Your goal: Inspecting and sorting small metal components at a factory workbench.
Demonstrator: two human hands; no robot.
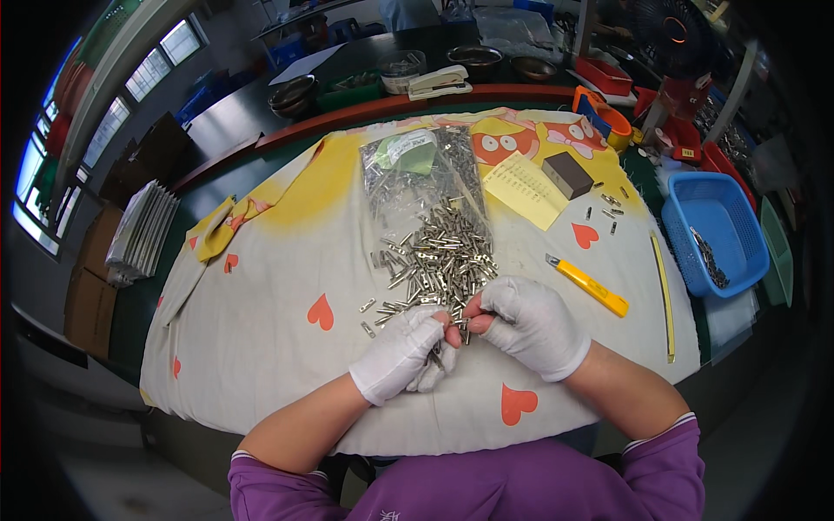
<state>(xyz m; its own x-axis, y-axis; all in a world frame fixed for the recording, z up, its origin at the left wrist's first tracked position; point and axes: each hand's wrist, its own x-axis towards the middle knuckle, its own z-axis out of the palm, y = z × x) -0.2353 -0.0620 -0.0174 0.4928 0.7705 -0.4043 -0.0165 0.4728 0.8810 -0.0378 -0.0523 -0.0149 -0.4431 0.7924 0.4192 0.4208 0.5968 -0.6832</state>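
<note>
A loose heap of small silvery metal parts spills from the mouth of a clear plastic bag onto the cloth. At the near edge of the heap my two hands nearly meet, both in white gloves with some fingertips bare. My left hand is closed, with a few metal parts showing between its curled fingers. My right hand pinches at a small metal part between the hands; the fingertips partly hide it. Two stray parts lie left of the heap.
Right of the heap lie a yellow utility knife, a yellow paper slip, a dark block and several loose parts. A blue basket stands at the right edge. A stapler and metal bowls sit behind.
</note>
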